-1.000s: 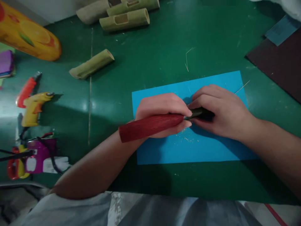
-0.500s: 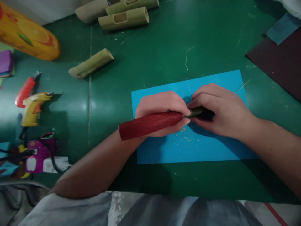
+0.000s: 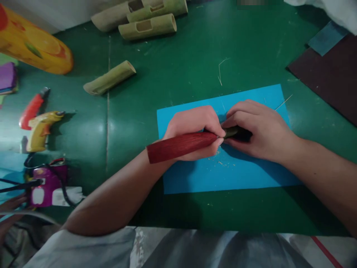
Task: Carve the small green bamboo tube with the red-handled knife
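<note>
My left hand (image 3: 192,123) is closed around a tool with a dark red wooden handle (image 3: 181,147), pinching it near its front end. The handle points back toward my left forearm. Just right of the fingertips is a short green bamboo piece (image 3: 231,131), gripped in my right hand (image 3: 256,126), whose fingers curl over it. The tool's tip meets the bamboo and is mostly hidden by the fingers. Both hands rest over a blue sheet (image 3: 189,180) with small shavings on it.
A bamboo piece (image 3: 110,78) lies left of centre, with several cut ones (image 3: 149,28) behind. At the left are an orange bottle (image 3: 44,44), a red cutter (image 3: 32,109), a yellow glue gun (image 3: 40,130) and a purple box (image 3: 46,184). Dark sheets (image 3: 329,74) lie right.
The view has shifted slightly. The red handle's back end has moved a little to the right. A person's arm and light blue material now show at the lower left edge.
</note>
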`<state>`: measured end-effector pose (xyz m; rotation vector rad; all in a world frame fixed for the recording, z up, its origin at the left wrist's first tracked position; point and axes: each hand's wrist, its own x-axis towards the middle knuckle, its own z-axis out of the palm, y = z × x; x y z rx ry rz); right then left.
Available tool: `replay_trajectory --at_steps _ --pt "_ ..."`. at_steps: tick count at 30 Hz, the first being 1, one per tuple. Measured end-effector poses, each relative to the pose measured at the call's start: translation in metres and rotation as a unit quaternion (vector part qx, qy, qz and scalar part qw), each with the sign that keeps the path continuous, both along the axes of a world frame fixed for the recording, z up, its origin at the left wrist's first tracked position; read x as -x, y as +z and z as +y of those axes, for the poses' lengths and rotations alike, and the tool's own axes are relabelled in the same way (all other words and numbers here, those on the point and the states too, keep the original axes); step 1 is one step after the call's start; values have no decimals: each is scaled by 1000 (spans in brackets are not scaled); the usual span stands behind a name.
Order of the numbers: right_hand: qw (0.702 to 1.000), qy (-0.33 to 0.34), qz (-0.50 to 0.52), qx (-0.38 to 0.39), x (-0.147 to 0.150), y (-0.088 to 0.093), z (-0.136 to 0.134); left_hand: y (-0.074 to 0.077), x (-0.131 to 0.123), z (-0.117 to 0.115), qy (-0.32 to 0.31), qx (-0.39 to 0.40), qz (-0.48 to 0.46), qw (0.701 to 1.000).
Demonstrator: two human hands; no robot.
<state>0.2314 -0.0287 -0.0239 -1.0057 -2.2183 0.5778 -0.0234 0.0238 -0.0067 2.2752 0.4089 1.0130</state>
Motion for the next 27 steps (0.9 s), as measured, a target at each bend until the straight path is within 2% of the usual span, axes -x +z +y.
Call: replay_trajectory --at_steps 8,10,15,19,24,27 --pt "1000 -10 -7 23 0 1 1 -7 -3 1 -16 -9 -51 999" --pt "1000 -12 -3 22 -1 0 1 -9 -1 0 -2 -15 -42 999" --pt "1000 -4 7 30 -2 -1 2 -9 7 -1 36 26 -20 999" --pt "1000 8 -1 21 -3 1 3 -6 7 -1 33 37 -23 999" --pt "1000 3 -7 4 -1 1 2 -8 4 -1 34 59 -75 995" --pt "1000 0 -12 4 -1 0 2 -11 5 -1 30 70 -53 996"
